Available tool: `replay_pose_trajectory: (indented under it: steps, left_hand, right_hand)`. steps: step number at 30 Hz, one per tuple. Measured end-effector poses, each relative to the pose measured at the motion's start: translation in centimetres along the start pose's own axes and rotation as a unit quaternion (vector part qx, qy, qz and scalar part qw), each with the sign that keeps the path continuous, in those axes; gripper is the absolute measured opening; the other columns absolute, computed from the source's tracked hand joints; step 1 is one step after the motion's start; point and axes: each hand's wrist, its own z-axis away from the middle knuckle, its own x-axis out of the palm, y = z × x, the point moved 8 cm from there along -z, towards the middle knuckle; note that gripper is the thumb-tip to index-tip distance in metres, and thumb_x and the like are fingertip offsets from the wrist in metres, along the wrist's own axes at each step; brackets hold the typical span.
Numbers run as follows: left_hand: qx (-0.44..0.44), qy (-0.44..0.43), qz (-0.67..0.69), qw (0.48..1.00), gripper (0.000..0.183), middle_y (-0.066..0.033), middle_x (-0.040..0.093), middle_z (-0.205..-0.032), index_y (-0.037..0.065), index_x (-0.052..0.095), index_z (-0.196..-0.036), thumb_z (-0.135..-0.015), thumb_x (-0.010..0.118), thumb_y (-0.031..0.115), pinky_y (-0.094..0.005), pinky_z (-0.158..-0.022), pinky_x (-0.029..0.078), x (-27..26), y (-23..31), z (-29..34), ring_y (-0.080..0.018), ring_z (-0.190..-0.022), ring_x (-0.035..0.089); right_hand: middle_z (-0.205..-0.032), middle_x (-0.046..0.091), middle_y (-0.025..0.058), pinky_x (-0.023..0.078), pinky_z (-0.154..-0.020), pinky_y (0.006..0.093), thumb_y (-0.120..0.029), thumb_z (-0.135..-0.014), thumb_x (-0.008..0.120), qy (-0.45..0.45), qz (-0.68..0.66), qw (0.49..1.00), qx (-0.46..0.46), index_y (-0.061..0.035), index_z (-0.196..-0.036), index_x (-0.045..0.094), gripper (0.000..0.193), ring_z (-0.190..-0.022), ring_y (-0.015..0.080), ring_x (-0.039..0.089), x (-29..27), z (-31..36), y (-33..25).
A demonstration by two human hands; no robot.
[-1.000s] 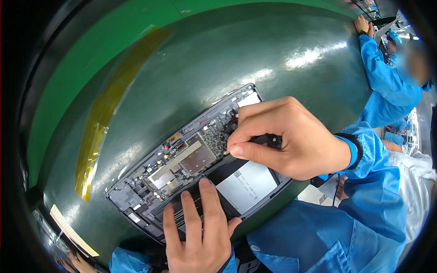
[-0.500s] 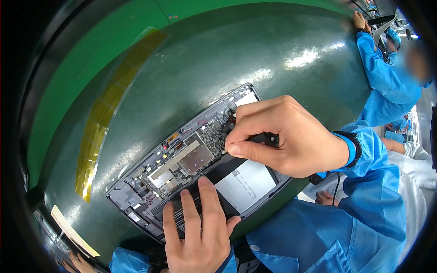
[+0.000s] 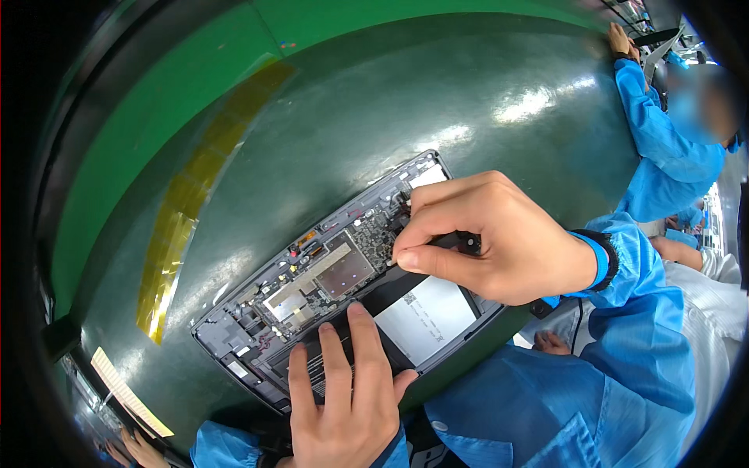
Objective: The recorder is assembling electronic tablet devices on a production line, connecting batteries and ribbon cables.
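An opened grey device casing (image 3: 204, 331), flat and oblong, lies slantwise on the dark green table, its inside facing up. A circuit board (image 3: 343, 273) with a dull metal shield fills its far half. Along the near half runs a black battery (image 3: 394, 352) with a white label (image 3: 425, 320). My left hand (image 3: 347, 402) rests with its fingers spread and stretched over the battery's left part. My right hand (image 3: 507, 242) is closed in a pinch at the board's near right edge, next to the battery. Whatever is between thumb and forefinger is too small or hidden to make out.
Strips of yellow transparent tape (image 3: 195, 187) lie on the table (image 3: 351, 93) at the far left. A pale striped strip (image 3: 129, 394) is at the left near edge. Another person in a blue smock (image 3: 663, 148) sits at the far right, with a hand on the table edge.
The whole view has shifted slightly, so the casing, tape and hands appear a little farther right. Both hands keep the same pose on the device.
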Motion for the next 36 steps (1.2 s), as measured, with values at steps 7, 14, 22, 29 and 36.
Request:
replay_pose_trajectory:
  steps: [7, 14, 22, 29, 36]
  left_hand:
    - [0.016, 0.014, 0.005, 1.0, 0.064, -0.0195, 0.059, -0.135, -0.009, 0.065, -0.124, -0.086, 0.069, 0.043, -0.0513, -0.097, 0.051, 0.8, -0.2, 0.2, -0.0333, -0.115, 0.059]
    - [-0.007, 0.011, 0.019, 1.0, 0.059, -0.0168, 0.057, -0.141, -0.003, 0.068, -0.123, -0.084, 0.071, 0.041, -0.0494, -0.102, 0.047, -0.1, -0.9, -0.2, -0.0327, -0.123, 0.056]
    - [0.013, 0.025, 0.005, 1.0, 0.054, -0.0157, 0.062, -0.133, -0.002, 0.068, -0.12, -0.09, 0.067, 0.042, -0.0484, -0.099, 0.048, -0.5, -0.2, -0.1, -0.0319, -0.115, 0.06]
    - [0.017, 0.035, 0.038, 0.999, 0.068, -0.0157, 0.055, -0.125, -0.009, 0.062, -0.128, -0.084, 0.074, 0.041, -0.0454, -0.102, 0.045, 0.7, -0.6, 1.2, -0.0298, -0.117, 0.052]
    - [0.029, 0.042, 0.019, 0.999, 0.057, -0.015, 0.056, -0.122, -0.007, 0.066, -0.119, -0.089, 0.069, 0.041, -0.0449, -0.101, 0.045, 1.2, -0.6, 1.1, -0.0278, -0.116, 0.053]
  right_hand:
    - [-0.08, 0.065, 0.0127, 0.044, -0.062, 0.0377, -0.007, -0.091, 0.074, 0.003, -0.009, 1.0, 0.012, 0.0014, -0.094, 0.074, 0.009, -0.07, 0.027, 0.06, 0.0, -0.1, 0.4]
    - [-0.083, 0.067, 0.0133, 0.046, -0.064, 0.0375, -0.008, -0.091, 0.075, 0.002, -0.014, 1.0, 0.028, 0.001, -0.095, 0.074, 0.01, -0.072, 0.0274, 0.062, -0.1, -0.7, 0.3]
    - [-0.079, 0.067, 0.0169, 0.05, -0.061, 0.0386, -0.016, -0.101, 0.062, 0.044, -0.046, 0.996, 0.063, 0.0015, -0.104, 0.062, 0.018, -0.066, 0.0309, 0.065, -2.9, 1.0, -1.2]
    - [-0.096, 0.063, 0.0071, 0.05, -0.072, 0.0335, -0.016, -0.082, 0.079, 0.135, 0.07, 0.988, 0.007, -0.0021, -0.115, 0.059, 0.041, -0.085, 0.0216, 0.06, 3.3, 0.1, -1.7]
    - [-0.079, 0.05, 0.0045, 0.043, -0.075, 0.0358, -0.019, -0.073, 0.082, 0.155, 0.128, 0.975, 0.092, -0.0083, -0.108, 0.061, 0.042, -0.08, 0.0219, 0.051, 3.8, 0.0, -1.6]
